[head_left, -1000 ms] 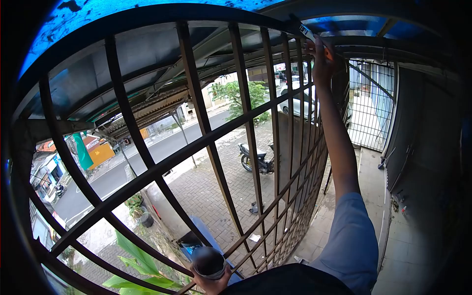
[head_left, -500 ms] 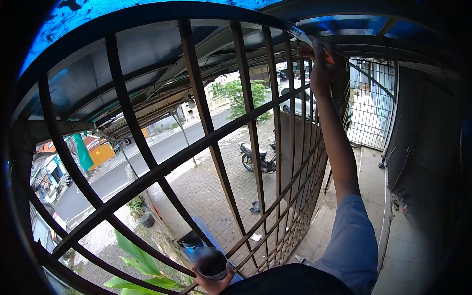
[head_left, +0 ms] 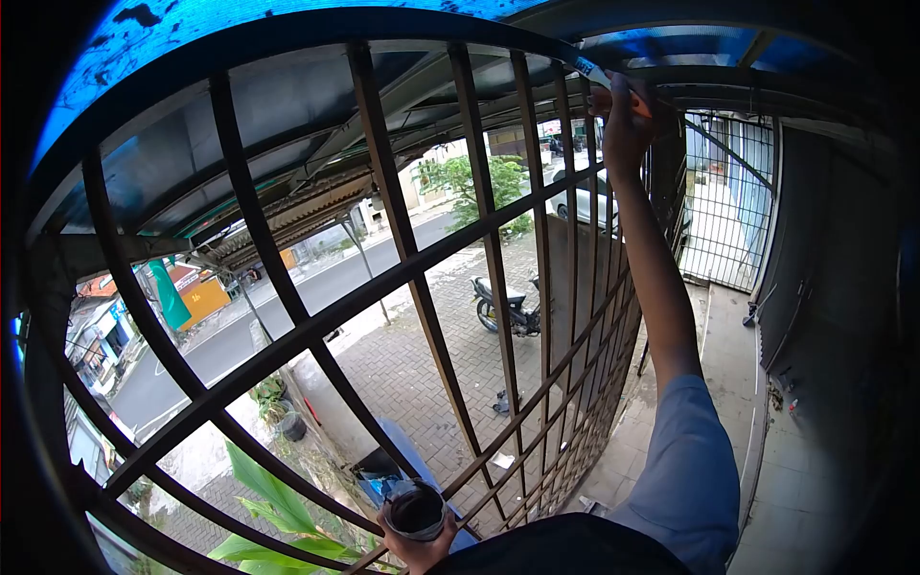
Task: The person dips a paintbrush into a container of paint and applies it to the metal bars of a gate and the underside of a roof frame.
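Both hands curled closed: brush [head_left: 596, 74] in right hand [head_left: 627, 123], by top rail [head_left: 383, 24]; cup [head_left: 418, 512] in left hand [head_left: 420, 551], below.

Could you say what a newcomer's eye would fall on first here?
Probably the dark metal barred grille across the view. Next, the right hand raised to its top with a white-and-orange brush-like tool, and, at the bottom, the left hand holding a round grey-rimmed cup, dark inside.
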Demonstrator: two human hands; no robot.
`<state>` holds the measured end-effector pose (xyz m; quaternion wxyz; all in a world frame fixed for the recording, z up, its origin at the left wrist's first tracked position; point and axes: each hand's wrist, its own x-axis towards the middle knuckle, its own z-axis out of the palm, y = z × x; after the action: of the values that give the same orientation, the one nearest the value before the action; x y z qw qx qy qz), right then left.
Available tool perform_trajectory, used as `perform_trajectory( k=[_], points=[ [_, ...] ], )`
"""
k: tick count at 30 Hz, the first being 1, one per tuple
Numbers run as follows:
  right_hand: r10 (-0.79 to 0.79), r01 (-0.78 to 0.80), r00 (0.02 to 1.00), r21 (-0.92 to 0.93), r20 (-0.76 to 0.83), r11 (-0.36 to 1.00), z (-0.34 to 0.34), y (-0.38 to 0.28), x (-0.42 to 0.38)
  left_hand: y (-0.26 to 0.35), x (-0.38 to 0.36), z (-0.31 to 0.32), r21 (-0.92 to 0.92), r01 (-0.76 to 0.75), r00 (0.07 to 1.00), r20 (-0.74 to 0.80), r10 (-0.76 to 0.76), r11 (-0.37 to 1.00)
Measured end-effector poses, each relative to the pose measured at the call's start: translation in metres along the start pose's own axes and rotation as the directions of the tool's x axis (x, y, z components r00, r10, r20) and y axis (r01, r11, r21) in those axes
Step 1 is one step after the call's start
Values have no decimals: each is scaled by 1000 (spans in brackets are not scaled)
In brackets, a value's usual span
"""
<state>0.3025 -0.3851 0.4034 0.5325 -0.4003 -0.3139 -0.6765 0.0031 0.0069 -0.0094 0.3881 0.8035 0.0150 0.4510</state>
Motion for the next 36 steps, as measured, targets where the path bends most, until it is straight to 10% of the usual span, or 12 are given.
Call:
perform_trajectory(
  k=[9, 18, 24, 26, 28, 36],
  points=[
    [-9, 9, 1000, -5, 26, 1000, -2, -59, -28, -1, 0, 6, -199, 108, 994, 48, -101, 974],
    [270, -269, 938, 37, -219, 962, -96, -87, -146, 82, 27, 2, -15, 254, 961, -105, -254, 967],
    [546, -617, 718, -32, -431, 786, -153, -139, -259, 79, 27, -5, 74, 266, 961, -95, -259, 961],
    [626, -692, 666, -22, -407, 722, -170, -151, -281, 56, 17, 0, 83, 273, 961, -65, -268, 958],
    [720, -786, 588, -52, -369, 616, -182, -156, -288, -12, -9, 8, -287, 233, 972, 46, -230, 929],
    [775, -778, 622, 28, -113, 628, -187, -167, -268, -6, -4, 1, -359, 116, 992, 86, -91, 926]
  ],
)
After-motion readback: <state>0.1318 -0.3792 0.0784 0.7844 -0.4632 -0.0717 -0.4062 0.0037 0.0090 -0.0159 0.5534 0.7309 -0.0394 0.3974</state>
